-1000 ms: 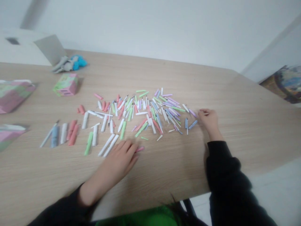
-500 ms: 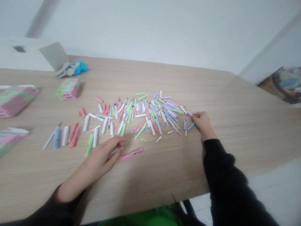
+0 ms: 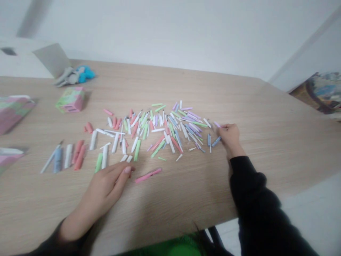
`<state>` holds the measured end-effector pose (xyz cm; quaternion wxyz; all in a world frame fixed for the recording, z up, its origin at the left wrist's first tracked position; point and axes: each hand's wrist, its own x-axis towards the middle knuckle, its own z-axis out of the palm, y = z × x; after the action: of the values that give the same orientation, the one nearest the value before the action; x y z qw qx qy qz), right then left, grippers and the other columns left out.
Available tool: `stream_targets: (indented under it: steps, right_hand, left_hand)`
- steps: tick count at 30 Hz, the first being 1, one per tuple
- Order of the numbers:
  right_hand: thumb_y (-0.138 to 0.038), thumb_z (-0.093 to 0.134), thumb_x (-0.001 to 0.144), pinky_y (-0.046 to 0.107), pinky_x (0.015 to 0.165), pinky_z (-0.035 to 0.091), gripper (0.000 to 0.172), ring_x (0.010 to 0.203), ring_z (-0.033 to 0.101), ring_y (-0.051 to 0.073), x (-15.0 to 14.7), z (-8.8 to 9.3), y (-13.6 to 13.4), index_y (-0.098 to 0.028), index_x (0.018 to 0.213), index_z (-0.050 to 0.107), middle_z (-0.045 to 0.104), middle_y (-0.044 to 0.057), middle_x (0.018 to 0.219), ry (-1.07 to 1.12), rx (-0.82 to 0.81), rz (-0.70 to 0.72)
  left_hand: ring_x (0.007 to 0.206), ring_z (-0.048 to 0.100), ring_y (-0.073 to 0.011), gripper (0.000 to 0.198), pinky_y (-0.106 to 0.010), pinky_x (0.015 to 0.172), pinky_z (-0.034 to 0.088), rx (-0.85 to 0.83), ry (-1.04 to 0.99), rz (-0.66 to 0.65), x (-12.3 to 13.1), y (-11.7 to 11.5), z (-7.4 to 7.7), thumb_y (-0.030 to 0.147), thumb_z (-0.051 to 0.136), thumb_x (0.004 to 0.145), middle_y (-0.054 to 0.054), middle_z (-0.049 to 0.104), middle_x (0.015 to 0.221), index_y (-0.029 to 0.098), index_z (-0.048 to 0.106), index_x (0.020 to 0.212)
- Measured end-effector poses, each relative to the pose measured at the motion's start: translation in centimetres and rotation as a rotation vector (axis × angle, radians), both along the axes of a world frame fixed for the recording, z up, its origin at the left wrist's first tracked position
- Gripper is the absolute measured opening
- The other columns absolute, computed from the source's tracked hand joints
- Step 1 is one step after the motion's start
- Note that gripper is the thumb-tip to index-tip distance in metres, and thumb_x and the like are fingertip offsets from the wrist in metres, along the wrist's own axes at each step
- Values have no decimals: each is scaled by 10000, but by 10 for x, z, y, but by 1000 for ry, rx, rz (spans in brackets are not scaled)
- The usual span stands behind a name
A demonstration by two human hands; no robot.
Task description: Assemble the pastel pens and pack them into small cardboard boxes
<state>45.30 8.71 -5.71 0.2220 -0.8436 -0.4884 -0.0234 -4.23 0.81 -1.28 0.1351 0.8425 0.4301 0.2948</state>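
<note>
My left hand (image 3: 112,179) rests low on the table, fingers loosely stretched and holding nothing I can see. Just right of its fingertips lies a pink pen (image 3: 148,175). Two short white pieces (image 3: 126,158) and a green pen part (image 3: 98,163) lie beyond the hand. At the right end of a spread of pastel pen parts (image 3: 170,129), my right hand (image 3: 229,137) is closed in a pinch on a slim purple pen part (image 3: 217,124); its fingertips are partly hidden. Blue pen parts (image 3: 216,141) lie close beside that hand.
At left lie a blue pen barrel (image 3: 57,160), white and red barrels (image 3: 79,156). Behind them are a pink-green box (image 3: 70,99), a grey-and-blue soft item (image 3: 76,75) and pink-green packs (image 3: 14,112). A white wall (image 3: 186,39) borders the table's far edge.
My left hand has drawn back slightly toward me and left, uncovering two short white pieces. My right hand stays near the same spot, the purple part still at its fingertips. The view has shifted slightly.
</note>
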Motion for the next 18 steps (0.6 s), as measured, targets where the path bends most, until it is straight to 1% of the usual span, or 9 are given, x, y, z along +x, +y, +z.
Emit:
stream_targets:
  steps: [3, 6, 9, 11, 13, 15, 17, 18]
  right_hand:
    - [-377, 604, 831, 405, 825, 507, 365, 929, 656, 297, -5, -4, 1, -119, 1009, 791, 725, 175, 981, 20, -13, -57]
    - [-410, 626, 816, 417, 840, 508, 391, 953, 667, 302, -10, -2, 2, -156, 1059, 795, 741, 153, 1006, 36, -27, -95]
    - [-419, 608, 824, 426, 877, 503, 453, 1023, 666, 307, -12, 7, -2, -164, 1163, 765, 726, 169, 1162, 24, -27, -133]
    - [-381, 560, 849, 392, 860, 505, 442, 1009, 676, 288, -10, 16, -8, -154, 1177, 750, 726, 169, 1180, 10, -40, -146]
    - [-347, 527, 863, 352, 794, 505, 393, 934, 694, 272, -8, 25, -17, -139, 1097, 765, 757, 162, 1059, 3, -82, -146]
    - [-365, 531, 866, 346, 730, 493, 353, 866, 707, 289, -7, 32, -26, -130, 936, 785, 762, 168, 889, 0, -157, -142]
    - [-431, 542, 872, 363, 691, 483, 389, 830, 715, 322, -8, 34, -33, -134, 796, 781, 745, 187, 777, -3, -244, -142]
    - [-471, 538, 879, 371, 683, 481, 429, 822, 719, 334, -10, 33, -35, -134, 761, 777, 738, 198, 751, -5, -283, -141]
  left_hand:
    - [649, 740, -168, 506, -247, 589, 526, 30, 22, -13, 1, 0, 0, 450, 338, 1073, -36, 768, 743, 182, 711, 862]
    - [674, 744, -178, 508, -258, 617, 536, 46, 33, -25, 1, 1, -1, 432, 331, 1077, -46, 766, 744, 175, 712, 861]
    - [729, 749, -194, 490, -271, 653, 544, 58, 40, -23, 1, 1, -3, 417, 348, 1075, -62, 771, 781, 168, 716, 870]
    - [726, 742, -198, 483, -280, 663, 544, 59, 47, -22, 1, 2, -2, 415, 357, 1073, -61, 764, 775, 167, 713, 862]
    - [711, 735, -198, 482, -285, 664, 541, 53, 51, -22, 2, 2, -1, 415, 358, 1073, -56, 755, 761, 169, 704, 844]
    - [705, 731, -198, 477, -289, 672, 542, 41, 52, -27, 2, 2, -1, 408, 360, 1073, -50, 751, 754, 172, 697, 830]
    - [717, 735, -202, 473, -296, 691, 546, 38, 52, -33, 2, 2, -2, 403, 362, 1072, -49, 759, 769, 175, 699, 831]
    - [726, 738, -206, 473, -301, 698, 547, 35, 54, -36, 2, 2, -3, 405, 362, 1071, -51, 765, 781, 179, 701, 829]
